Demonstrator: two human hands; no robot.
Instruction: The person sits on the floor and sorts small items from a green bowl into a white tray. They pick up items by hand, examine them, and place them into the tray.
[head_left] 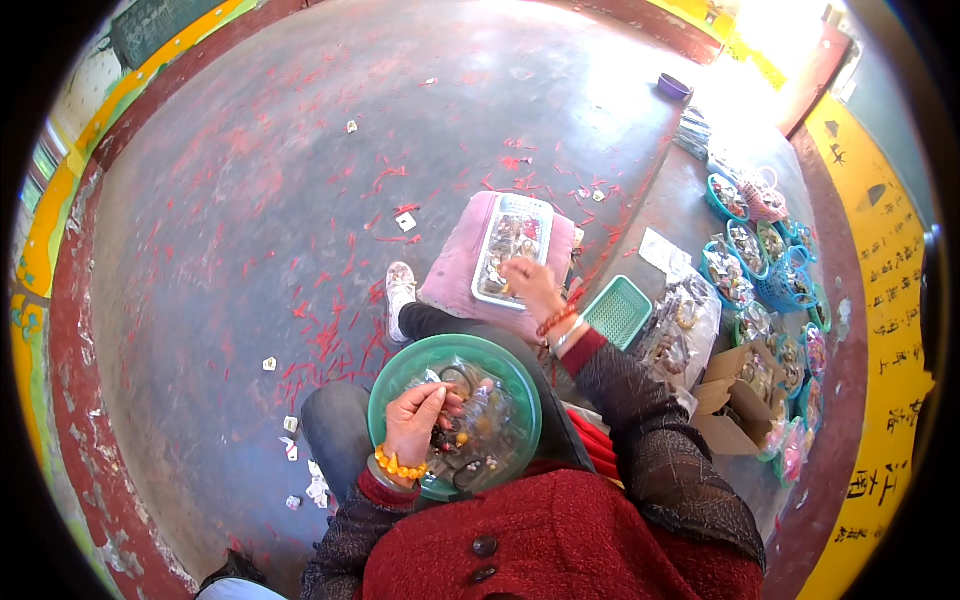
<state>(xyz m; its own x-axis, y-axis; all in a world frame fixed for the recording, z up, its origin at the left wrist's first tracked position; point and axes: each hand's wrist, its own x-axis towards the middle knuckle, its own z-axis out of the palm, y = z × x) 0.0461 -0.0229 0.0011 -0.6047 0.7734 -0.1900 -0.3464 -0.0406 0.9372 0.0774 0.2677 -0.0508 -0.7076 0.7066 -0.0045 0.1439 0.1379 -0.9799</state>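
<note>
A green plastic basin [385, 375] rests on my lap, holding small clear plastic bags and dark ring-shaped pieces like hair ties. Over its left side, my left hand [415, 418] has thumb and fingertips pinched together; what they hold is too small to make out. A dark loop [457, 376] shows just beyond the fingertips. My right hand [535, 285] reaches over a white tray [482, 285] of mixed small pieces, fingers bent down toward them and slightly apart. Nothing is plainly seen in that hand. Beneath the tray is a pink cushion [452, 265].
To the right stand an empty-looking green basket [620, 310], clear bags of pieces [685, 325], an open cardboard box [725, 400] and several filled blue baskets [785, 285]. Red scraps [330, 340] and white paper bits [405, 221] litter the floor. A purple bowl [673, 87] stands far off.
</note>
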